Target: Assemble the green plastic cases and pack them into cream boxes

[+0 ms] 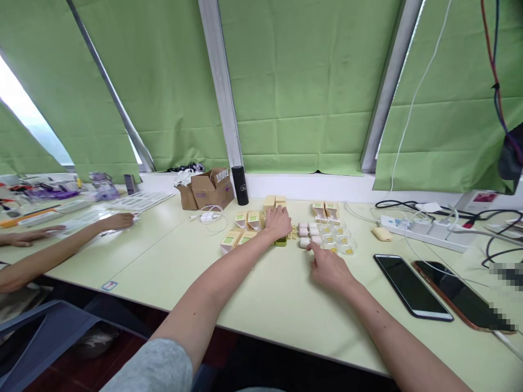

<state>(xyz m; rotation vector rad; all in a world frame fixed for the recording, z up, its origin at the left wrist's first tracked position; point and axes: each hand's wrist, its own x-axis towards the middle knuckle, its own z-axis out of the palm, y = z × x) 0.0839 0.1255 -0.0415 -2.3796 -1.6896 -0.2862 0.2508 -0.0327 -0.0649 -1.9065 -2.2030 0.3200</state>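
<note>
My left hand (pixel 278 220) reaches over the middle of the group of small things, its fingers bent down and their tips hidden; what they hold, if anything, does not show. Just below it lies a small green piece (pixel 281 242), partly covered by the hand. My right hand (pixel 330 268) has its index finger stretched out at the edge of the small white cylinders (pixel 304 232), with nothing visible in it. Beside the cylinders are clear plastic cups with yellow marks (pixel 347 250). Cream boxes with green windows (pixel 229 240) stand left of my left hand, and small yellowish pieces (pixel 292 233) lie right of it.
Behind stand more cream boxes (pixel 326 211), a black bottle (pixel 240 185) and an opened cardboard box (pixel 213 189). Two phones (pixel 412 286) and a power strip (pixel 425 233) with cables lie at right. At left, another person's hand (pixel 117 221) works over clear plastic.
</note>
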